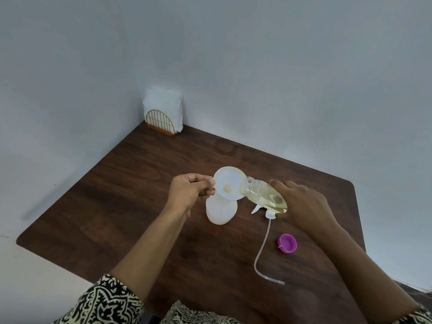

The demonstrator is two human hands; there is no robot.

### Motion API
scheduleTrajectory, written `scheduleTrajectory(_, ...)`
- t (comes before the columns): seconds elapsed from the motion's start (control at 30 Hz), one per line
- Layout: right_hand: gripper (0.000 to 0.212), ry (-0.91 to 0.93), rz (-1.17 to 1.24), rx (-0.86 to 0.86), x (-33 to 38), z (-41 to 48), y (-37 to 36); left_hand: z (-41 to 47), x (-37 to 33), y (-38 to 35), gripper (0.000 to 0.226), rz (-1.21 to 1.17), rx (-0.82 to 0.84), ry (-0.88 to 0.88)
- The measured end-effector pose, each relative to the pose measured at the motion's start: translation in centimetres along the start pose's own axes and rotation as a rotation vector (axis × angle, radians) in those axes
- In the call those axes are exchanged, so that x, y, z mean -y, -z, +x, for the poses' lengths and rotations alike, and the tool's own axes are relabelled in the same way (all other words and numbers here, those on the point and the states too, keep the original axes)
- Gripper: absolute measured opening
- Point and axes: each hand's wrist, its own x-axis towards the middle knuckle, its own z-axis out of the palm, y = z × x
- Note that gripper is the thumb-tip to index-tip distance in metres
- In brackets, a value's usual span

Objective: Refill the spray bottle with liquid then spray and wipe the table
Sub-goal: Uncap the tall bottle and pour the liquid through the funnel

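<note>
A head-worn camera looks down on a dark wooden counter (131, 206) set into the corner of pale grey walls. The left hand (190, 191) is closed in a pinch on the rim of a white funnel (228, 183), which sits tilted in the mouth of a white spray bottle (221, 211) standing near the middle of the counter. The right hand (304, 204) is wrapped around a clear refill bottle (264, 194) holding pale yellow liquid, tipped on its side so its open neck reaches over the funnel's right edge; a small pool of yellowish liquid lies at the funnel's centre. Just right of the spray bottle, partly under the refill bottle, lies the white trigger sprayer head (268, 213), its long clear dip tube (263, 251) curving toward the viewer. A purple cap (287, 243) rests open side up to the right of the tube. In the far corner stands a gold wire napkin holder (160, 123) filled with white napkins (163, 106). Black-and-cream patterned sleeves (105, 302) show at the lower edge.
</note>
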Motion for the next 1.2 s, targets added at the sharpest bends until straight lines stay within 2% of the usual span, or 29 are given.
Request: scheduleTrajectory(1.2, 0.072, 0.028, -0.021, 0.01, 0.0, 0.11, 0.42, -0.04, -0.04, 0.04, 0.002, 0.012, -0.01, -0.005)
